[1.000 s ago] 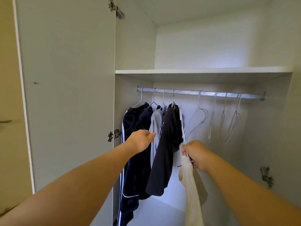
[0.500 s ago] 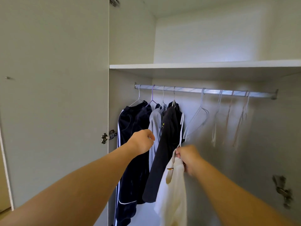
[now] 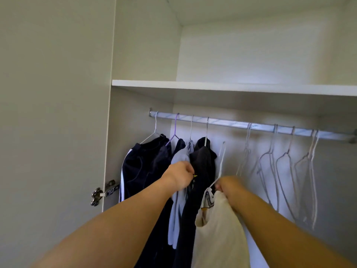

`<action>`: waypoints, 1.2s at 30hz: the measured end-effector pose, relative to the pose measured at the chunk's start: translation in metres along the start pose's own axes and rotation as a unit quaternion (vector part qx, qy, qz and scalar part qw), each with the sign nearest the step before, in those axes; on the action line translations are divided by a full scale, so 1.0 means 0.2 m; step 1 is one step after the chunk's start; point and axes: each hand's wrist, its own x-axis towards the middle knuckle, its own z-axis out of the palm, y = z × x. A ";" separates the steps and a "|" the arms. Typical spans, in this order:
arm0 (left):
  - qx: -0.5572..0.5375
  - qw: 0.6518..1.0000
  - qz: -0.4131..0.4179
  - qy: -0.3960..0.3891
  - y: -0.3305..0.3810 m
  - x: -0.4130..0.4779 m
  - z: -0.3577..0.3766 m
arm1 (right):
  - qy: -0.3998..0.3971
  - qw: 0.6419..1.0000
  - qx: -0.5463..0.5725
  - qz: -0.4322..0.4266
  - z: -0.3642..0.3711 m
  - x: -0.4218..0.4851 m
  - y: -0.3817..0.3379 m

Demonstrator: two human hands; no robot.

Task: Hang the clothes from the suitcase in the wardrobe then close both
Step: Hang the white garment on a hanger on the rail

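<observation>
At the left end of the rail (image 3: 231, 123) the left hand (image 3: 180, 177) lies curled against hung dark clothes (image 3: 146, 167); grip unclear. Just right, the right hand (image 3: 229, 187) pinches a white hanger (image 3: 221, 163) bearing a cream garment (image 3: 218, 229), hook below the rail.

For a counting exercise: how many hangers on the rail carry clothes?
4, at the silver metal rail's left end: white wire hanger, purple hanger, two grey hangers. Others may be hidden.
</observation>
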 end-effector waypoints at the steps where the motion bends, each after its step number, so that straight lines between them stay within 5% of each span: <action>1: -0.016 1.000 0.004 0.012 0.00 0.06 0.01 | 0.006 1.000 -0.022 0.000 0.00 0.03 -0.04; 4: -0.033 0.997 0.026 0.064 0.03 0.26 0.08 | 0.014 0.999 -0.036 0.004 -0.04 0.15 -0.11; 7: 0.081 0.992 0.054 0.077 0.04 0.41 0.19 | 0.020 0.998 -0.048 0.025 -0.05 0.21 -0.11; 12: 0.110 0.993 -0.005 -0.052 -0.02 0.57 0.40 | 0.019 0.999 0.026 0.040 -0.04 0.31 -0.06; 16: 0.089 0.994 0.036 -0.053 0.03 0.62 0.49 | 0.006 0.996 0.090 0.029 -0.05 0.36 -0.01; 21: 0.253 0.961 0.005 -0.107 0.09 0.68 0.55 | 0.013 0.997 0.054 0.051 -0.10 0.45 0.00; 28: 0.323 0.946 -0.013 0.018 -0.01 0.66 0.44 | 0.022 0.999 0.026 0.031 -0.19 0.53 0.02; 36: 0.371 0.927 0.025 0.046 0.10 0.68 0.25 | -0.002 0.995 0.095 -0.012 -0.12 0.54 -0.10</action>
